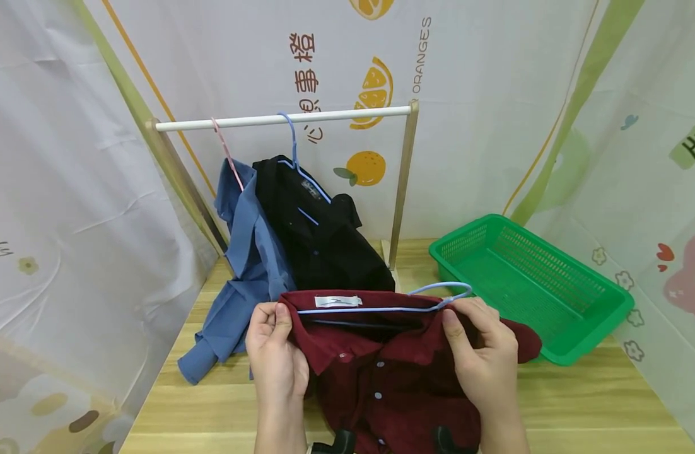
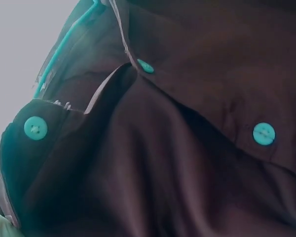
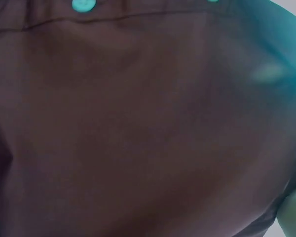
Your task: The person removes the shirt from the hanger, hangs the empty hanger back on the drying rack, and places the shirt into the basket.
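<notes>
Maroon shirt [image 1: 415, 391] is held above the front of the desk [image 1: 586, 410], its collar stretched between two hands. Far left, a printed curtain [image 1: 52, 157] carries cropped lettering ending "owly". Next, a blue shirt [image 1: 246, 246] and a black shirt [image 1: 330, 252] hang from a white rod [image 1: 347, 115] with wooden posts; the black one's neck label [image 1: 311, 189] is too small to read. Curtain writing behind reads "心想事橙", partly crossed by the rod, and "ORANGES". The left hand [image 1: 276, 356] has its fingers clamped on one collar end, beside a pale label [image 1: 337, 301] with illegible marking. A light-blue hanger [image 1: 370, 309] runs inside the collar, its looped hook beside the right hand [image 1: 486, 347], whose fingers pinch the other end. Only the left wrist view resolves a round button's [image 2: 35, 128] stitching; the right wrist view is mostly smooth, brownish cloth. Rightmost stand a perforated green plastic basket [image 1: 535, 287] and, on the curtain, "Hi".
</notes>
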Demonstrator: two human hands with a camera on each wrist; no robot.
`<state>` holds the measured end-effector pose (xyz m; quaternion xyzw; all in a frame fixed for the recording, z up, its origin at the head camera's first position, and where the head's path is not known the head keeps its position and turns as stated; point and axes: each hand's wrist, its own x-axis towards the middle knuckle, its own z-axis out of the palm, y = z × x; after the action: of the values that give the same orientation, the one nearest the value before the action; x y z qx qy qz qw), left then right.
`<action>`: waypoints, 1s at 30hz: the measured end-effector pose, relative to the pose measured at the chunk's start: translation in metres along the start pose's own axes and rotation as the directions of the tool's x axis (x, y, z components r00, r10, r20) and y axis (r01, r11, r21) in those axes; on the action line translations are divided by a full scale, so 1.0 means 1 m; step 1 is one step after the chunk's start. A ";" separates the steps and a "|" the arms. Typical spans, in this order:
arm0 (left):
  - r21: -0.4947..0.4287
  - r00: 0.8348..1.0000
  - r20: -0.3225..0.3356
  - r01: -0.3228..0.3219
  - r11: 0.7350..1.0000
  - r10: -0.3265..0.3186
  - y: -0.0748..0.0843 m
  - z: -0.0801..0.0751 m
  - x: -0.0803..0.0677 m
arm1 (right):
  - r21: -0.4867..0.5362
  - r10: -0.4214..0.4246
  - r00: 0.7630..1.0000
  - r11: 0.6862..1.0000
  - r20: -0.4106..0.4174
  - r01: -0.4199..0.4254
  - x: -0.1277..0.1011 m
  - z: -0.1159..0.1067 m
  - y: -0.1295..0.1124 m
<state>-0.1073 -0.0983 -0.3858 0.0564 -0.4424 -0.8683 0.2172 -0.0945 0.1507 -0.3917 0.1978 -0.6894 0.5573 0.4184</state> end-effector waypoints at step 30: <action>-0.780 0.868 0.327 0.472 0.411 -0.374 0.008 -0.014 -0.002 | 0.156 -0.028 0.998 0.987 -0.053 0.036 -0.007 -0.002 0.010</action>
<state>-0.0988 -0.1122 -0.3884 0.0106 0.0495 -0.9982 -0.0323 -0.0974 0.1545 -0.4034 0.2270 -0.6295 0.6077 0.4277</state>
